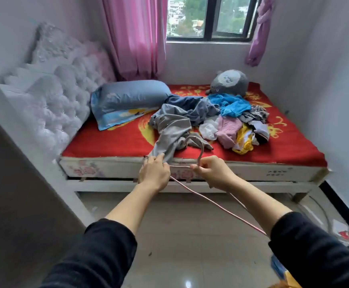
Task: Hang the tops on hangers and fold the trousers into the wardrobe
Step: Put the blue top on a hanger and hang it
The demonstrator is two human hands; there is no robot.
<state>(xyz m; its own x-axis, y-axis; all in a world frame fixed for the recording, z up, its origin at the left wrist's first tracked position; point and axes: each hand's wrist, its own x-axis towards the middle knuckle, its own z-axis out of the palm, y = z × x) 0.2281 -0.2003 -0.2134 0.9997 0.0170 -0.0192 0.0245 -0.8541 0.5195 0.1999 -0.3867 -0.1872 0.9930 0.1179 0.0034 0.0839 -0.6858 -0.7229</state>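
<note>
No text can be read. A small dark print [277, 173] stands on the mattress edge [252, 170], well to the right of the fingers [198, 167] of the right hand [213, 171], too blurred to make out. Beyond the fingers, the yellow motifs [273, 126] on the red blanket [111, 140] give no legible characters.

pillow [128, 96] left of clothes pile [231, 121], on bed [107, 140]
</note>
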